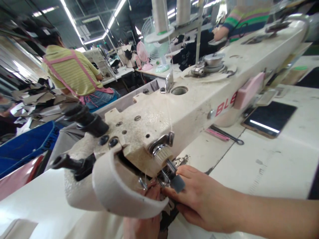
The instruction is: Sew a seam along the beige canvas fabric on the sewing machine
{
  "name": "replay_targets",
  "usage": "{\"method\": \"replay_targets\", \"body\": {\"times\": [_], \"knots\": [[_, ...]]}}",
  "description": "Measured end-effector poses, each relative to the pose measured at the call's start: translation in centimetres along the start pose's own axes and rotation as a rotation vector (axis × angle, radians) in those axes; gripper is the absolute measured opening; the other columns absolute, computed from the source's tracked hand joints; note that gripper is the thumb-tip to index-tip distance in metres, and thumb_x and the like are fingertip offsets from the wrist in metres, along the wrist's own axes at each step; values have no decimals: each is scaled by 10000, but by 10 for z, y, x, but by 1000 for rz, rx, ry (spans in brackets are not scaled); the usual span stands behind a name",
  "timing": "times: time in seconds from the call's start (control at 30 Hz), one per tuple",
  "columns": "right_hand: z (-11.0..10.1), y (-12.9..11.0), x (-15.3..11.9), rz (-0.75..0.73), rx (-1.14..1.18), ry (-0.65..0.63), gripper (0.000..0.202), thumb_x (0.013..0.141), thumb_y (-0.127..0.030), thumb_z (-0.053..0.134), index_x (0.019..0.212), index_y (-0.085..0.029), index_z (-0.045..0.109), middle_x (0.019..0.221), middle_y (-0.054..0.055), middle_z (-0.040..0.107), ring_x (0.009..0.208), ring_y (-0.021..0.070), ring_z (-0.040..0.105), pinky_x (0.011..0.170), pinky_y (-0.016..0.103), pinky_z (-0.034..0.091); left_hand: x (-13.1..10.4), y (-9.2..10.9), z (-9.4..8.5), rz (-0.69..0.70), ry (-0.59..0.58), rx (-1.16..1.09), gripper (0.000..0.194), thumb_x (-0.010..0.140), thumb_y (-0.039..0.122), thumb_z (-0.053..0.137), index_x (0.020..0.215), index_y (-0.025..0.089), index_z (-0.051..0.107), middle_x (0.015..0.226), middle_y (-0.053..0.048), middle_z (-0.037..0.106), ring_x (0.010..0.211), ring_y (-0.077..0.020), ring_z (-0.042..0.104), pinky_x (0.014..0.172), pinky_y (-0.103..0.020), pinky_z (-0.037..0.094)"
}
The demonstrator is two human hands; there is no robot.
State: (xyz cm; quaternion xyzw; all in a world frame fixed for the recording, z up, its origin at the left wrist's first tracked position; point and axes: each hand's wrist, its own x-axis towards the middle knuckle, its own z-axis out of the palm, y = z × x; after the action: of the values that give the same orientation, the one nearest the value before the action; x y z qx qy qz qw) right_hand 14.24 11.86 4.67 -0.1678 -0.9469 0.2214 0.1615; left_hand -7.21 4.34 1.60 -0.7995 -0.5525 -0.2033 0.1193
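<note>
Reaching under the sewing machine [174,109] head, the right hand [201,199] has fingers pinched near the needle thread [169,113], judged thin and limp; left hand [142,225] grip hidden.

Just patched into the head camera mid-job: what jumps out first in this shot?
A big, grimy white sewing machine fills the middle of the view, running from upper right down to its needle end at lower centre. Both hands are tucked under that end: the right hand reaches in from the lower right, the left hand comes up from the bottom edge. At far left, a person in a yellow striped shirt sits facing away.
</note>
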Motion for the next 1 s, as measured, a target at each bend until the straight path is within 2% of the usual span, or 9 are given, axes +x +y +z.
{"method": "replay_targets", "body": {"times": [0.2,0.37,0.5,0.6,0.73,0.87,1.0], "knots": [[-1,1,-2,-18,27,-4,352,799,-227,544,1141,-142,544,1063,120,541,1054,263,444,951,428,371,4,4,-3,-32,-15,-37,213,892,230,463,997,215,646,978,-41,693,908,-187,657,800,-304,545],[-4,2,-5,-22,83,38,328,767,-141,539,1094,-123,546,1043,107,546,1020,230,459,977,379,364,2,4,2,-48,101,-56,152,845,210,542,954,222,647,945,-35,688,887,-181,657,769,-289,547],[-4,0,-5,12,87,36,366,754,-124,529,1119,-128,518,1069,98,538,1029,226,458,971,363,368,1,3,4,-45,-5,-26,232,844,200,525,1046,211,638,1039,-54,679,944,-206,649,769,-327,562],[-3,-1,-4,29,60,10,339,738,-143,537,1077,-133,529,1060,97,546,1032,241,451,964,385,365,4,3,0,-30,-27,-33,215,844,190,504,997,190,656,957,-53,699,863,-189,670,737,-303,573],[-3,0,-1,34,3,-35,300,764,-181,528,1061,-141,547,1048,92,554,1016,244,451,954,401,366,7,6,-2,-45,0,-54,185,851,181,486,869,229,665,817,-14,710,754,-170,681,660,-271,567],[-4,1,1,23,-41,-69,331,785,-213,525,1108,-145,543,1075,93,551,1039,256,439,960,415,355,1,12,2,-150,-16,-97,182,873,209,483,854,240,662,836,-17,708,800,-181,672,731,-300,547],[-3,0,0,37,-25,-43,343,763,-182,529,1103,-141,532,1119,84,537,1060,255,421,966,404,343,-2,15,6,-185,43,-105,200,900,215,443,881,221,643,823,-27,699,801,-174,659,768,-296,522]]}}
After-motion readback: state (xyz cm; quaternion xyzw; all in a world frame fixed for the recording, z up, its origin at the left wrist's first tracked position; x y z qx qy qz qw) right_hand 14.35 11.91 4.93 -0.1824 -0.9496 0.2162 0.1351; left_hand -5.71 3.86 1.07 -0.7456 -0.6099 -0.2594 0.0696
